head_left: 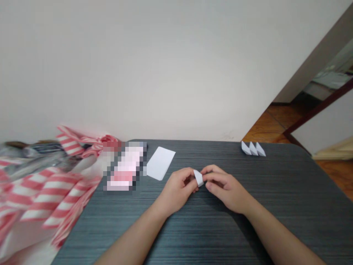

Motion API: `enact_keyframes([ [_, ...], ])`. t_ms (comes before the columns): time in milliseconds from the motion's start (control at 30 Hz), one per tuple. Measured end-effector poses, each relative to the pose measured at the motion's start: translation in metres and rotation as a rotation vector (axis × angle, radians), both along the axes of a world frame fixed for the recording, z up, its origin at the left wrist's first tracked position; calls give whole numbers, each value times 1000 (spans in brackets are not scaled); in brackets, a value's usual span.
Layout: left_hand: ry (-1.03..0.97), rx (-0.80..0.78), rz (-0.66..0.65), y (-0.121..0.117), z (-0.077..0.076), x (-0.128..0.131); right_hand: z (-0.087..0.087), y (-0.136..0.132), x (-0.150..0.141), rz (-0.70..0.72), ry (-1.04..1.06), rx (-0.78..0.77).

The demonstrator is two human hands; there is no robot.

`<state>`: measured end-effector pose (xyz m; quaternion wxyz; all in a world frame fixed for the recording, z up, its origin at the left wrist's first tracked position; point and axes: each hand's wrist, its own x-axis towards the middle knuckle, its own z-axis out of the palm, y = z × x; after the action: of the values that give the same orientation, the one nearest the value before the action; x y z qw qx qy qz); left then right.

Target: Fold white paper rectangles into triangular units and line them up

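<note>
Both my hands rest on the dark grey table near its middle. My left hand and my right hand pinch a small folded white paper piece between their fingertips. The fingers of both hands are curled and pressed on the piece. A flat white sheet of paper lies just beyond my left hand. Three folded white paper pieces stand in a row at the table's far right edge.
A red-and-white striped plastic bag covers the table's left side. A blurred pink and white object lies beside the sheet. A pale wall stands right behind the table. Orange floor tiles show at the right.
</note>
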<state>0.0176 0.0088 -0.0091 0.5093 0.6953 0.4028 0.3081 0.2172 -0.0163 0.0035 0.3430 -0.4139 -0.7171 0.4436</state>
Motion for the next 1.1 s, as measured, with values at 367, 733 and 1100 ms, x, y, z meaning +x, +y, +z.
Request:
enact_keyframes([
  [367,-11,-21,3,-1,1,0,-1,0,0,-18,1,0],
  [733,-66,-58,25,-1,0,1,-3,0,2,-29,19,15],
  [1100,-49,-61,15,-1,2,1,-6,1,1,-73,65,53],
])
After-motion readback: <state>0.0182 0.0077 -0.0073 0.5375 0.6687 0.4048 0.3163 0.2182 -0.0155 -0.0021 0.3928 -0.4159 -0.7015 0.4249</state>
